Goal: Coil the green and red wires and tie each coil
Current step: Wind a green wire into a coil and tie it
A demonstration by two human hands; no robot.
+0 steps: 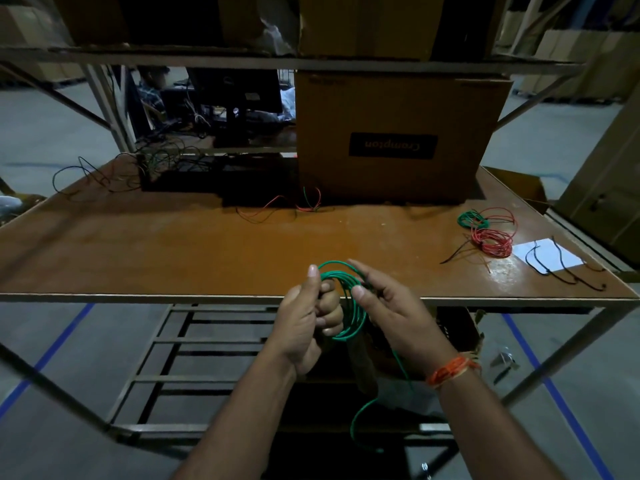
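Green wire coil (341,299) stands upright in my left hand (304,323), gripped above the worktop (207,244) edge, while my right hand (391,306), at its 3 o'clock, pinches the wire's loose tail running toward 6 o'clock.

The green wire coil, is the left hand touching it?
Touching. The head view shows the left hand with its fingers curled through the green wire coil, gripping the loops.
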